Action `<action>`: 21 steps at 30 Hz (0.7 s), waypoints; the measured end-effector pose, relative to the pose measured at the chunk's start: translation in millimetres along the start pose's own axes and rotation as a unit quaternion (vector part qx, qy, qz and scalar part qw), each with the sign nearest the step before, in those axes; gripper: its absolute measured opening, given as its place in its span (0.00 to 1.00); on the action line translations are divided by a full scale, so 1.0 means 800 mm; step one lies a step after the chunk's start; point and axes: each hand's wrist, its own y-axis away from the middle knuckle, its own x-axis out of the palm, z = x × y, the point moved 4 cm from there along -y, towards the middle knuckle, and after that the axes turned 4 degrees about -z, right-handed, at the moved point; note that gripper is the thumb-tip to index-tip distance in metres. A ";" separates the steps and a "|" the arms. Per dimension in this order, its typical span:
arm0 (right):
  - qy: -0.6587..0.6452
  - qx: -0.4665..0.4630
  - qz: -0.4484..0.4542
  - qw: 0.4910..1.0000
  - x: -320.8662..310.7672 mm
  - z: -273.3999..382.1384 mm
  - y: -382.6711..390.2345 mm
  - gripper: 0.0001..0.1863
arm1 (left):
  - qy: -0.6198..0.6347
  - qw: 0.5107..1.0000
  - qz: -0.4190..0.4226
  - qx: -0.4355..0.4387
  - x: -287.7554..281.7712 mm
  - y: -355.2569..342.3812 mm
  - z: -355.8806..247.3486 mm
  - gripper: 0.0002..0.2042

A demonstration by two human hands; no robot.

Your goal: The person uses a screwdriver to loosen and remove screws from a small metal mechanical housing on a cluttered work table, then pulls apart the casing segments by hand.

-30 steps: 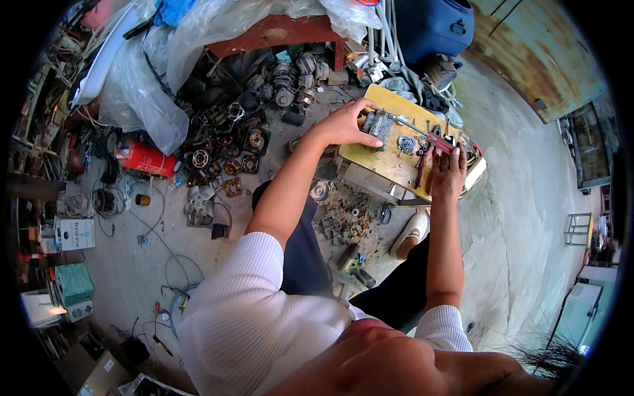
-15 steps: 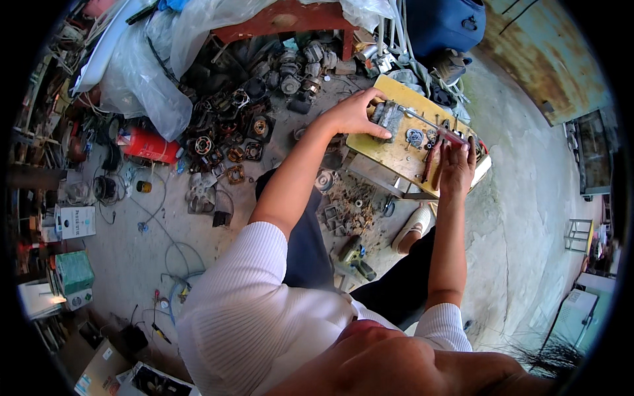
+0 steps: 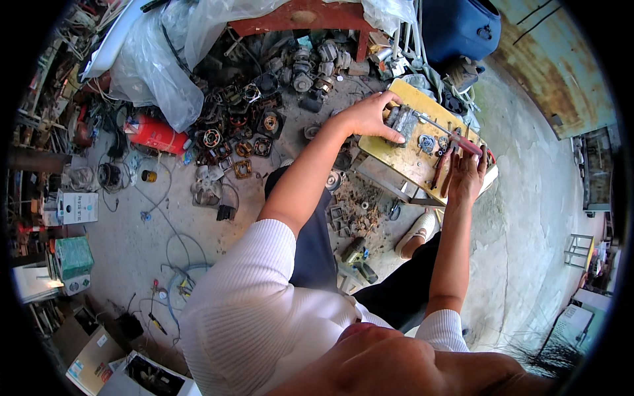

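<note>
On the yellow-topped table (image 3: 381, 146), my left hand (image 3: 370, 117) is closed around a grey, ribbed metal part (image 3: 402, 124), thumb on the near side and fingers on the far side. My right hand (image 3: 466, 177) holds a screwdriver (image 3: 467, 144) by its red handle. Its metal shaft points left, and the tip meets the right side of the grey part; exactly where it touches is too small to tell. Between the hands lie a round metal ring-like piece (image 3: 426, 142) and several small parts. Red-handled pliers (image 3: 438, 170) rest beside my right hand.
A green cordless drill (image 3: 358, 259) stands on the floor near my legs, by scattered metal scraps (image 3: 356, 211). Motor parts (image 3: 247, 132) are heaped left of the table. A red cylinder (image 3: 156, 134) lies farther left. A blue barrel (image 3: 460, 30) stands behind the table.
The whole view has shifted, so the table and both hands appear farther right and slightly lower. My grip on the metal part and the screwdriver looks nearly the same.
</note>
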 end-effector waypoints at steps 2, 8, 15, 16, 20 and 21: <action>-0.005 0.013 0.000 1.000 0.011 0.005 0.005 0.25 | -0.007 1.000 -0.002 -0.003 -0.002 0.001 0.000 0.46; -0.033 0.057 -0.047 0.997 0.013 0.012 0.009 0.25 | 0.001 1.000 -0.007 0.012 0.000 -0.001 0.006 0.46; -0.039 0.036 0.011 0.999 0.000 0.004 -0.002 0.24 | 0.001 1.000 -0.001 0.007 0.000 -0.002 0.003 0.46; -0.049 0.042 0.004 0.998 0.012 0.010 0.006 0.24 | -0.002 1.000 -0.004 0.009 0.000 -0.002 0.003 0.46; -0.042 0.066 -0.069 0.995 0.015 0.009 0.012 0.23 | -0.005 1.000 -0.011 0.012 -0.002 0.002 0.003 0.45; -0.039 0.059 -0.054 0.996 0.014 0.009 0.009 0.23 | -0.003 1.000 -0.011 0.013 -0.002 0.001 0.003 0.45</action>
